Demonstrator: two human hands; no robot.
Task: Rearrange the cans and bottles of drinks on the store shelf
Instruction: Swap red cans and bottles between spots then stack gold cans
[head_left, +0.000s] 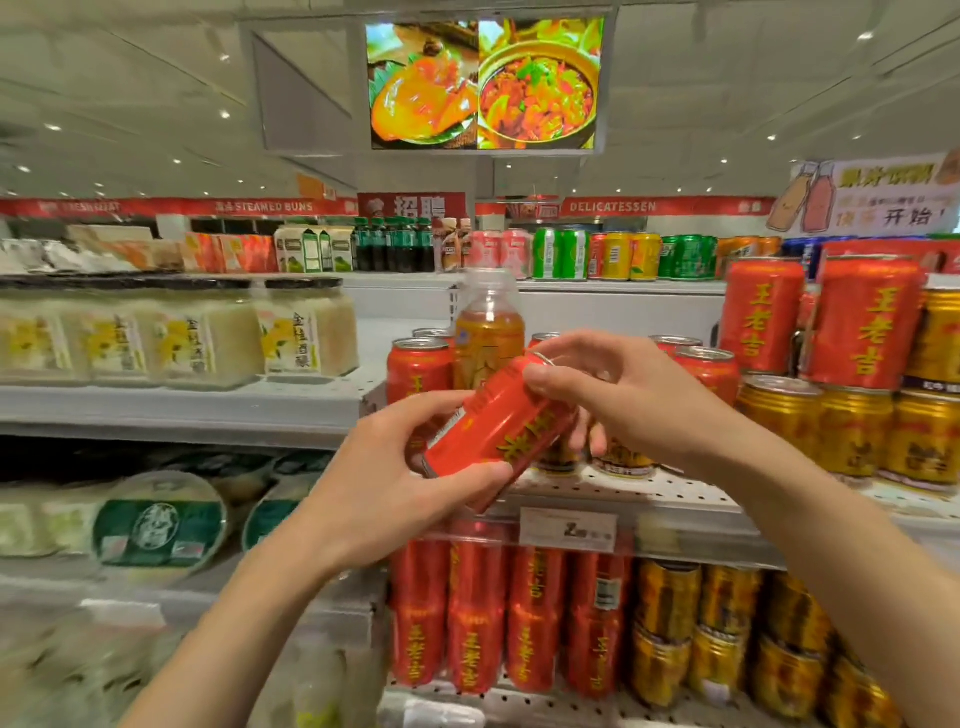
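Both hands hold one red herbal-tea can (498, 428) in front of the shelf (649, 499): the left hand (410, 478) wraps its lower end, the right hand (618, 395) pinches the rim. Its long axis tilts, top up and to the right. Just behind the can stand red cans (418, 371) and an amber tea bottle (488, 332); the right hand is nearer them.

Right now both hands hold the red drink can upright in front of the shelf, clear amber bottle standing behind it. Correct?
Not quite: the red drink can is tilted, not upright, its top toward the right hand, its base in the left hand. Both hands do grip it, and the clear amber bottle stands behind. The head view shows this.
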